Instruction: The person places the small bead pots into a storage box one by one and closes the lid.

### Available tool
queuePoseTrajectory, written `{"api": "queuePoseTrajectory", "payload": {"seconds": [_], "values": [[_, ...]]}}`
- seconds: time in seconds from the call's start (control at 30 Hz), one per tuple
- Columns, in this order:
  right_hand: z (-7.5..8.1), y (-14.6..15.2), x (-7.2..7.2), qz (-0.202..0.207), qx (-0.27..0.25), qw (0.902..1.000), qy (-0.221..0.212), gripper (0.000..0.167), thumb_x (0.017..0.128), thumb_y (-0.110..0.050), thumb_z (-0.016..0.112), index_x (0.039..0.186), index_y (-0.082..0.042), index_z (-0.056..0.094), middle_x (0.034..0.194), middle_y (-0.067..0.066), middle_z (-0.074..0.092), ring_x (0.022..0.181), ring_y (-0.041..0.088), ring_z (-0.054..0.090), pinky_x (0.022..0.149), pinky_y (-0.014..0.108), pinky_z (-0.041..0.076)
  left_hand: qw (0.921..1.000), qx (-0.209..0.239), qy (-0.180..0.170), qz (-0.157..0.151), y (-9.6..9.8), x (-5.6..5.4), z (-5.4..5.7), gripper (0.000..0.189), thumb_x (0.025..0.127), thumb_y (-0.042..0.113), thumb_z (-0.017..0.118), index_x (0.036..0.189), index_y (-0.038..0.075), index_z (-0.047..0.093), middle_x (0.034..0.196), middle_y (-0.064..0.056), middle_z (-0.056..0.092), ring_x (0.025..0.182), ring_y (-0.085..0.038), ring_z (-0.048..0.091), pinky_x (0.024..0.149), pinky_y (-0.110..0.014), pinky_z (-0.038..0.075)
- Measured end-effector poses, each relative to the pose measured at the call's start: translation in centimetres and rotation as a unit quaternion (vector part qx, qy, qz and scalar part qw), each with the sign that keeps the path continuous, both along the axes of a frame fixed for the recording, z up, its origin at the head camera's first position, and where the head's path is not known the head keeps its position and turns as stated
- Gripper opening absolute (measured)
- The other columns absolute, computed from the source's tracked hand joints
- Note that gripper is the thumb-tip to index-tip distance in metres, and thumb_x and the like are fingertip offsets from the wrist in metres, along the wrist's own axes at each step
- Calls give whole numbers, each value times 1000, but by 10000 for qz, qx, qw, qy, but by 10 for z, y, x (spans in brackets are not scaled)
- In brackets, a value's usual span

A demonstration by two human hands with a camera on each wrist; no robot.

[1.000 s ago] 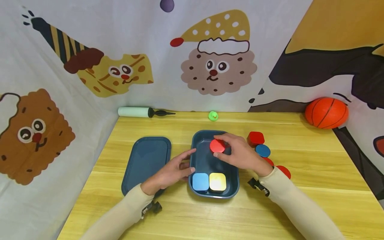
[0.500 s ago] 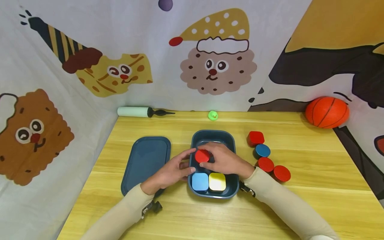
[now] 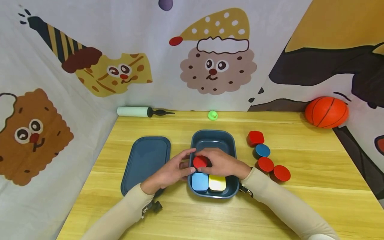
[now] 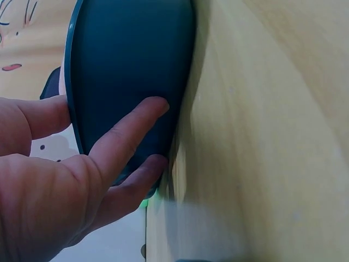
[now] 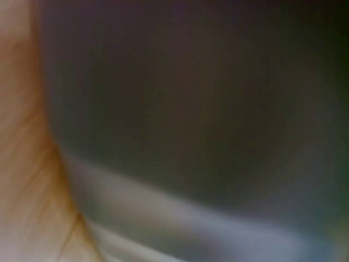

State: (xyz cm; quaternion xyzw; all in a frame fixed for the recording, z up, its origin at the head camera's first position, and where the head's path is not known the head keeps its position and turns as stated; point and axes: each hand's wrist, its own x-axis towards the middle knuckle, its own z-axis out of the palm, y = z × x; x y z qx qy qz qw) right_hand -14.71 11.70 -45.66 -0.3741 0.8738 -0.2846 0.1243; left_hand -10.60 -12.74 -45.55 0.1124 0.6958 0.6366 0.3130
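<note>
My right hand (image 3: 220, 161) is inside the dark blue open box (image 3: 213, 132) and pinches a red round-topped block (image 3: 200, 162) between thumb and fingers. That block stands by the left wall, just behind a light blue square-topped block (image 3: 200, 181). Beside the blue one sits a yellow square-topped block (image 3: 217, 183). My left hand (image 3: 172, 171) rests against the box's left side. In the left wrist view its fingers (image 4: 128, 131) extend along the outer wall of the box (image 4: 133, 54), and another digit meets the rim. The right wrist view is a dark blur.
Left of the box lies a dark blue lid (image 3: 147, 163). To the right stand a red square block (image 3: 255, 138), a blue round block (image 3: 262, 151) and two red round blocks (image 3: 281, 173). Behind are a pump (image 3: 135, 111), a green toy duck (image 3: 213, 115) and an orange ball (image 3: 327, 112).
My right hand has carried the red round block left and toward the front inside the box, up close to the light blue block. The left hand has stayed at the box's side.
</note>
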Motion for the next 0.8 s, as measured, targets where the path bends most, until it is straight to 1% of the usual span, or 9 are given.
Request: {"api": "queuePoseTrajectory", "payload": {"seconds": [0.2,0.33,0.47,0.6,0.8], "values": [[1,1,1,45,-18,10000,-10,47,95,-28,78,139,-12,66,128,0,71,105,14,64,86,28,55,10000,-16,17,3,0,0,0,76,107,10,64,170,22,23,168,-16,33,140,-35,57,90,-43,64],[3,2,0,50,-181,9998,50,45,96,-27,78,138,-12,67,129,1,72,106,15,64,87,29,56,10000,-10,-2,-5,0,1,0,76,107,11,64,169,22,23,168,-17,32,139,-35,57,91,-43,64],[8,5,0,-39,-340,9993,124,46,97,-28,78,139,-11,67,131,2,72,110,17,66,91,32,58,10000,-21,-2,-15,-1,0,0,75,107,11,64,169,22,23,168,-18,33,138,-35,58,91,-44,64],[16,10,3,-147,-434,9989,63,50,98,-29,77,143,-10,65,136,4,70,117,20,68,96,36,61,10000,-60,19,-2,-1,0,1,74,107,12,65,168,24,25,166,-18,35,138,-35,58,91,-45,64],[25,21,7,-214,-766,9967,161,49,99,-29,76,142,-8,64,142,6,68,118,26,71,92,41,64,9999,-95,26,21,-1,1,1,73,106,14,65,168,26,26,166,-17,37,137,-35,58,91,-45,64]]}}
